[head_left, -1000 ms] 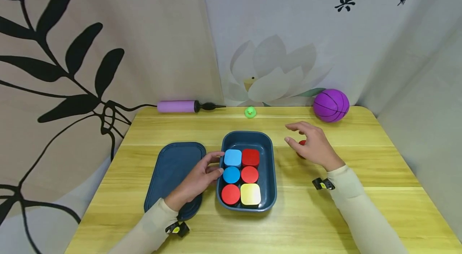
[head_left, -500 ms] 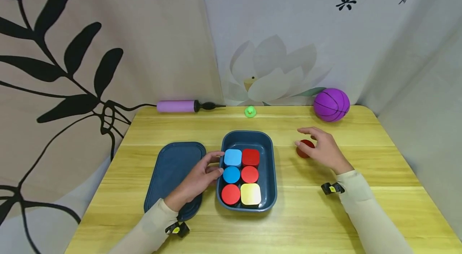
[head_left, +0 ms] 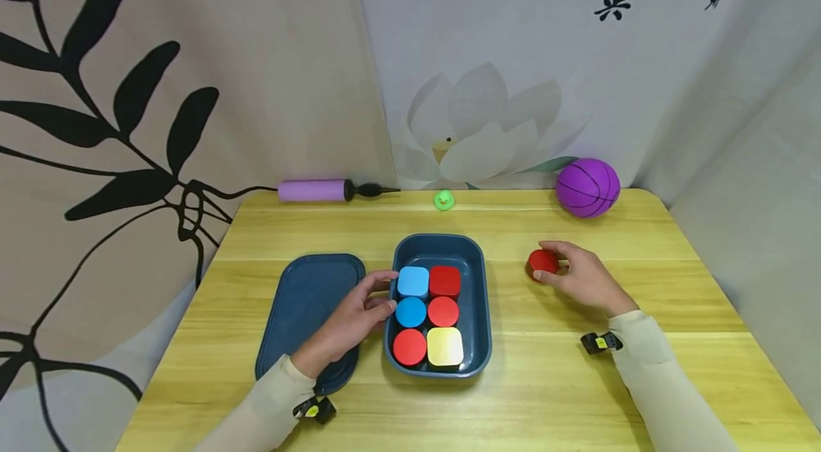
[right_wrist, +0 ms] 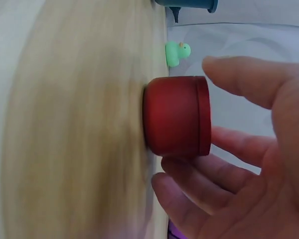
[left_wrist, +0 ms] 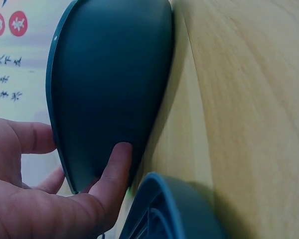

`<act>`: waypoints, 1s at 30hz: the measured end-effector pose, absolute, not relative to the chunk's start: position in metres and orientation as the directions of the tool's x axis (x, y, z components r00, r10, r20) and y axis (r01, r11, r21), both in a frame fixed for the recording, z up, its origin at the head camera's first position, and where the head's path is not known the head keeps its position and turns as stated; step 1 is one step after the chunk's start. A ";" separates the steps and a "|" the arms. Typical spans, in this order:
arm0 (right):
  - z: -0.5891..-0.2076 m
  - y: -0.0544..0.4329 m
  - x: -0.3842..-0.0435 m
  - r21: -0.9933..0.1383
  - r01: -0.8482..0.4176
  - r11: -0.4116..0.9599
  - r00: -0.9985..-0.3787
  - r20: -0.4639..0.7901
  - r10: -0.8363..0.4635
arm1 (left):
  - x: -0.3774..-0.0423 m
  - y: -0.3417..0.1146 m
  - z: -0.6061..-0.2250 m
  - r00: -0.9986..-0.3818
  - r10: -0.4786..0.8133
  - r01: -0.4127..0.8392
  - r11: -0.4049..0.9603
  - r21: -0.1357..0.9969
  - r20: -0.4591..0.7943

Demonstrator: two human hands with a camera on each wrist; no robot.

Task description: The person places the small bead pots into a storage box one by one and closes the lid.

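Observation:
A round red tin with a lid (right_wrist: 174, 117) stands on the table at the right. My right hand (head_left: 584, 279) is around it with thumb and fingers spread; in the right wrist view a gap shows between thumb and tin, while the fingertips are right at its other side. A dark blue box (head_left: 476, 281) sits mid-table, holding several tins: a square blue one (head_left: 413, 281), a square red one (head_left: 445, 281), a yellow one (head_left: 445, 346) and round blue and red ones. My left hand (head_left: 349, 320) touches the box's left side, thumb (left_wrist: 120, 154) against the outer wall.
The dark blue lid (head_left: 308, 309) lies left of the box, partly under my left hand. Along the table's back edge are a purple pump (head_left: 314, 190), a green toy duck (head_left: 444, 200) and a purple ball (head_left: 587, 187). A patterned cloth hangs behind.
My right hand has moved right and toward the table's front, from partly covering the red tin to its right side, so the tin shows more. The left hand and box have stayed put.

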State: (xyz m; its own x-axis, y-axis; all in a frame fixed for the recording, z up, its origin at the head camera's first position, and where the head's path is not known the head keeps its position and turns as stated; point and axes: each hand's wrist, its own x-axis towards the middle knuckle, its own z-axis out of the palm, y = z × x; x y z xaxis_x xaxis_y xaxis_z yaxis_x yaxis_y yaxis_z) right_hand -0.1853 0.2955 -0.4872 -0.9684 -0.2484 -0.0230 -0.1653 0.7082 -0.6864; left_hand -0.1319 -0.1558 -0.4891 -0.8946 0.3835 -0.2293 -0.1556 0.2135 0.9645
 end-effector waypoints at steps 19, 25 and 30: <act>-0.480 0.296 -0.187 -0.696 -0.186 0.693 -0.969 0.013 -0.246 | -0.131 -0.156 -0.489 -0.889 0.394 -0.160 0.207 0.965 -0.232; -0.465 0.285 -0.188 -0.688 -0.227 0.689 -0.967 0.074 -0.245 | -0.132 -0.156 -0.487 -0.888 0.398 -0.164 0.196 0.967 -0.231; -0.454 0.272 -0.191 -0.673 -0.269 0.688 -0.960 0.130 -0.249 | -0.132 -0.157 -0.488 -0.888 0.393 -0.171 0.198 0.965 -0.239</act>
State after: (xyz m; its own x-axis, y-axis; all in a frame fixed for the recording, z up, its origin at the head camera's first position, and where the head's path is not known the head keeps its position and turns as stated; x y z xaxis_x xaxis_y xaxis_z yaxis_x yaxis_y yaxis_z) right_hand -0.1908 0.2722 -0.4541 -0.9598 -0.2489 0.1296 -0.2694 0.6883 -0.6735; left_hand -0.1320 -0.1568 -0.4883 -0.8880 0.3932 -0.2385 -0.1715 0.1982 0.9651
